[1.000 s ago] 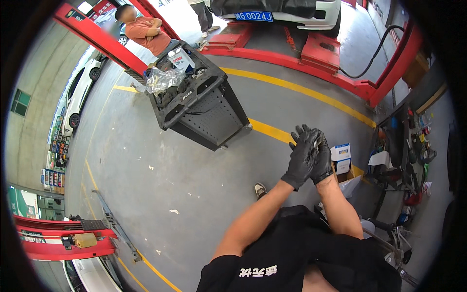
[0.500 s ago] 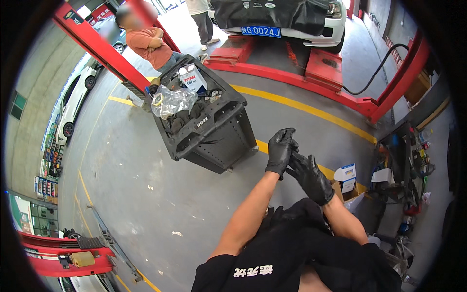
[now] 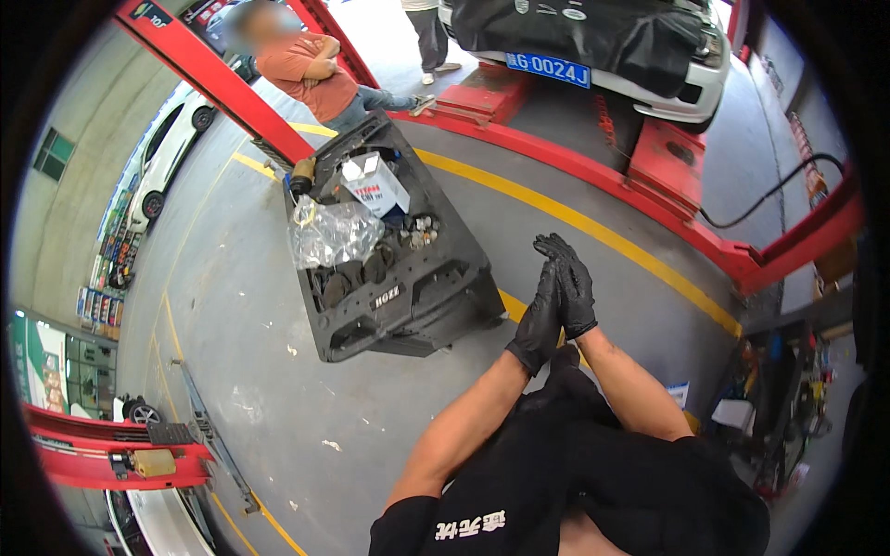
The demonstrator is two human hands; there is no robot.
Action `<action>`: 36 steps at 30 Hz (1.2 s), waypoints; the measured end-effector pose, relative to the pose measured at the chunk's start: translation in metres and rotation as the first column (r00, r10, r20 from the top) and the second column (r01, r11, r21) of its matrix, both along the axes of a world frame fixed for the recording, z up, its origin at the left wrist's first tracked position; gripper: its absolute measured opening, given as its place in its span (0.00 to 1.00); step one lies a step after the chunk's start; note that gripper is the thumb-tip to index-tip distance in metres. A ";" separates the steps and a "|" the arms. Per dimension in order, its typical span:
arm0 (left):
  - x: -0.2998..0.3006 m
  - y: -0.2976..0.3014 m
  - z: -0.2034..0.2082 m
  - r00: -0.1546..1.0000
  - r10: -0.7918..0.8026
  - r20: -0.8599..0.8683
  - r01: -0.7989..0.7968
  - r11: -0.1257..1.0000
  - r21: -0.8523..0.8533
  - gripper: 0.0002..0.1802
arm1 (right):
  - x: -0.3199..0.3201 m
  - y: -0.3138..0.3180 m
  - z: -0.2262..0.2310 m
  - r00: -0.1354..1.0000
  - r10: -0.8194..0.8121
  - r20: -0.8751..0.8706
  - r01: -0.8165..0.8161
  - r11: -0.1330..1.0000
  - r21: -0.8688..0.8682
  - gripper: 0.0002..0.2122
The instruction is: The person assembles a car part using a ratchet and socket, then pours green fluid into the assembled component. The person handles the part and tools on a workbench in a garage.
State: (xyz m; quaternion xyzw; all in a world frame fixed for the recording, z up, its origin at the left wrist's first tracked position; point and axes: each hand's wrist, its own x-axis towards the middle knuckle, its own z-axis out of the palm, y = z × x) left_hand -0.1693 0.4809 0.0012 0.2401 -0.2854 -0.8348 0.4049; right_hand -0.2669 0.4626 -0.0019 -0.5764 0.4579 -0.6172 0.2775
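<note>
My left hand (image 3: pixel 536 326) and my right hand (image 3: pixel 577 289) both wear black gloves. They are pressed palm to palm in front of me, with the fingers stretched out and pointing away. No object shows between them. Nearest to them, ahead and to the left, is a black tool cart (image 3: pixel 443 264). On its top lie a crumpled clear plastic bag (image 3: pixel 332 233), a white and blue box (image 3: pixel 375 183) and a cluster of small metal parts (image 3: pixel 423 232). Dark rounded pieces (image 3: pixel 375 266) sit beside the bag.
A person in an orange shirt (image 3: pixel 311 79) stands with folded arms behind the cart. Beyond a yellow floor line (image 3: pixel 593 215), a white car (image 3: pixel 695 97) with a black cover stands at the red lift (image 3: pixel 593 165). Cluttered shelving (image 3: pixel 788 389) is at right.
My palms have come flat together and the fingers have straightened; before, the left fingers were bent. The view has shifted, and the carton at right is now mostly behind my right arm.
</note>
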 end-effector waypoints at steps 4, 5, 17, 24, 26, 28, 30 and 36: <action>-0.030 -0.057 0.018 0.995 0.038 0.091 -0.038 0.999 0.002 0.31 | -0.044 -0.081 -0.017 0.892 0.039 0.450 -0.183 0.942 0.281 0.21; -0.037 -0.072 0.029 0.977 0.051 0.209 -0.021 0.989 -0.144 0.30 | -0.063 -0.103 -0.026 0.797 0.077 0.599 -0.309 0.904 0.295 0.22; -0.128 -0.227 0.048 0.816 0.057 -0.576 0.064 0.980 0.189 0.28 | -0.161 -0.235 0.031 -0.253 0.123 0.960 -0.715 0.644 -0.271 0.29; -0.154 -0.342 0.082 0.631 0.751 0.195 -0.125 0.347 -0.929 0.26 | -0.192 -0.364 0.063 0.288 0.210 0.934 -0.689 0.723 0.049 0.32; -0.172 -0.400 0.062 0.428 0.856 0.291 0.004 0.321 -0.947 0.25 | -0.166 -0.388 0.074 0.173 0.139 0.975 -0.700 0.714 0.023 0.32; -0.173 -0.448 0.060 0.197 0.946 0.258 -0.019 0.267 -0.964 0.18 | -0.177 -0.417 0.056 0.160 0.201 0.966 -0.705 0.709 -0.031 0.28; -0.156 -0.486 0.063 0.243 0.872 0.424 -0.054 0.448 -0.892 0.15 | -0.166 -0.451 0.070 0.105 0.062 0.993 -0.755 0.655 0.039 0.27; -0.085 -0.573 0.023 0.561 0.737 0.376 -0.656 0.673 -0.341 0.14 | -0.119 -0.505 0.074 0.414 0.271 0.869 -0.878 0.371 0.303 0.31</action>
